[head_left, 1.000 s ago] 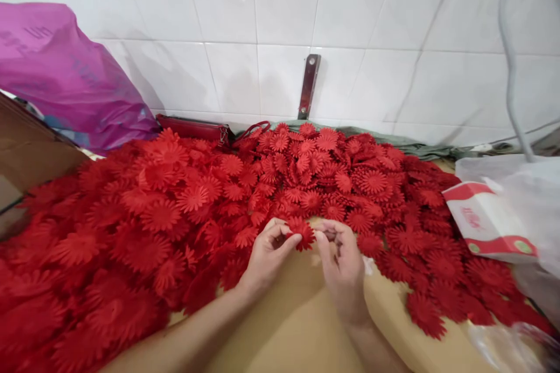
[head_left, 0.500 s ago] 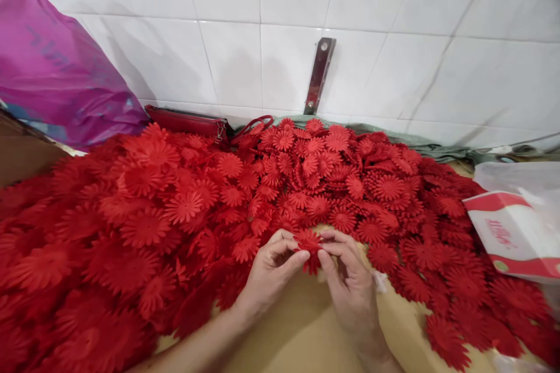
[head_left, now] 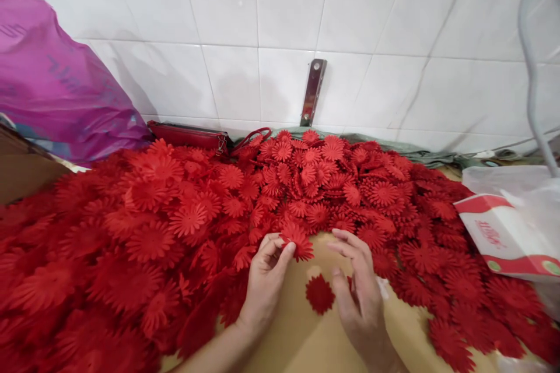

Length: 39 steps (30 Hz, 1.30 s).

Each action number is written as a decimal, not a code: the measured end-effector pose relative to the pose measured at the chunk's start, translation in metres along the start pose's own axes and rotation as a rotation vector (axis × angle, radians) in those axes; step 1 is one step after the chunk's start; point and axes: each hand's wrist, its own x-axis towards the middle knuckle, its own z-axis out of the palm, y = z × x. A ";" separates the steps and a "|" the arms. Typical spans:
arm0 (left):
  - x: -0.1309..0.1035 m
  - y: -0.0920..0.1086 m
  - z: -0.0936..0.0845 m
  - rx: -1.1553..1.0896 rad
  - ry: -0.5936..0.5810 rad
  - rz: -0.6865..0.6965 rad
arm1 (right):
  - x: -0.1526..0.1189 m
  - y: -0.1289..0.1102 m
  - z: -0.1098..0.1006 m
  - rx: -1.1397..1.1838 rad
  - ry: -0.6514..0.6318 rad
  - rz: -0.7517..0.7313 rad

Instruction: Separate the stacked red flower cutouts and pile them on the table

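Between thumb and fingers, my left hand (head_left: 268, 274) pinches a red flower cutout (head_left: 297, 240) with petal-like edges. To its right, my right hand (head_left: 357, 280) has its thumb and fingers apart; a bit of red shows behind the thumb, and I cannot make out whether it is touched. A smaller dark red flower piece (head_left: 319, 294) is between the hands, above or on the tan surface (head_left: 280, 338). Heaped red flower cutouts (head_left: 149, 239) spread on the left, and more flower cutouts (head_left: 385, 193) lie behind and to the right.
A purple plastic bag (head_left: 65, 87) stands at the back left near a brown box edge (head_left: 26, 163). A red pouch (head_left: 188, 135) lies against the tiled wall (head_left: 227, 81). On the right are a red-and-white package (head_left: 503, 233) and a grey cable (head_left: 529, 64).
My right hand has let go of the flower cutout and moved slightly right, fingers spreading. My left hand keeps the cutout, shifted a little left. A dark red piece now shows between the hands.
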 end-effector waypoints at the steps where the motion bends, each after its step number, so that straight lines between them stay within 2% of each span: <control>1: 0.000 0.001 0.000 -0.003 -0.014 -0.002 | 0.000 -0.001 0.001 -0.019 0.018 -0.022; 5: -0.001 0.004 0.000 -0.028 -0.058 -0.022 | 0.001 -0.001 0.008 -0.099 0.065 -0.134; 7: -0.001 0.006 0.000 -0.029 -0.102 -0.031 | 0.001 0.000 0.012 -0.098 0.072 -0.144; 11: -0.002 0.009 0.000 -0.049 -0.188 -0.047 | 0.001 0.004 0.016 0.010 0.043 -0.075; 15: -0.002 0.008 0.001 -0.070 -0.215 -0.039 | 0.003 0.004 0.012 0.122 0.039 0.057; 21: -0.001 0.004 0.002 -0.080 -0.098 -0.014 | 0.009 0.005 0.002 0.171 0.142 0.293; 27: -0.002 0.002 0.003 -0.091 0.011 0.018 | -0.008 0.017 0.009 0.133 0.189 0.419; 30: -0.001 0.002 0.002 -0.058 -0.027 0.028 | -0.014 0.019 0.011 0.137 0.196 0.401; 33: -0.001 0.002 0.000 -0.052 -0.041 0.048 | -0.008 0.012 0.008 0.143 0.149 0.400; 36: -0.003 0.001 -0.004 -0.046 -0.082 0.064 | 0.004 0.002 0.004 0.202 0.050 0.453; 39: -0.008 0.002 -0.006 -0.033 -0.075 0.080 | 0.007 0.002 0.004 0.257 0.055 0.530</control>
